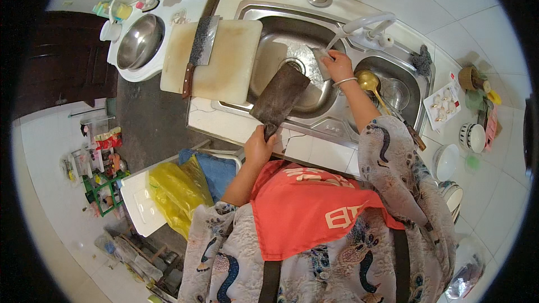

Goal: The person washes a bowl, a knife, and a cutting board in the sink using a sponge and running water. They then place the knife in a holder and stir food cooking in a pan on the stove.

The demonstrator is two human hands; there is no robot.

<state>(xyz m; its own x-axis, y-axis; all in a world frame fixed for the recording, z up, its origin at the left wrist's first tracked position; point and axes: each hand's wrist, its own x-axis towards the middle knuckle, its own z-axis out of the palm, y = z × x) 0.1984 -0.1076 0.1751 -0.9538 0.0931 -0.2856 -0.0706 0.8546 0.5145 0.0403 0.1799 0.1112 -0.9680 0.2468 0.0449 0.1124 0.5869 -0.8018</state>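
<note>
My left hand (260, 147) is wrapped round the handle of a dark, worn cleaver (281, 95). Its broad blade reaches over the near edge of the left sink basin (261, 64). Over the right side of that basin, my right hand (338, 67) grips a pale grey, flat piece (321, 63), perhaps a cloth or pad; its kind is unclear. The white faucet (368, 22) curves above this hand, its spout pointing into the left basin. Blade and grey piece are apart.
Left of the sink, a second cleaver (203, 45) lies on a white cutting board (241, 50). A metal bowl (140, 42) stands farther left. The right basin holds a gold ladle (368, 80). Bowls (446, 161) line the right counter. A yellow bag (179, 191) lies behind left.
</note>
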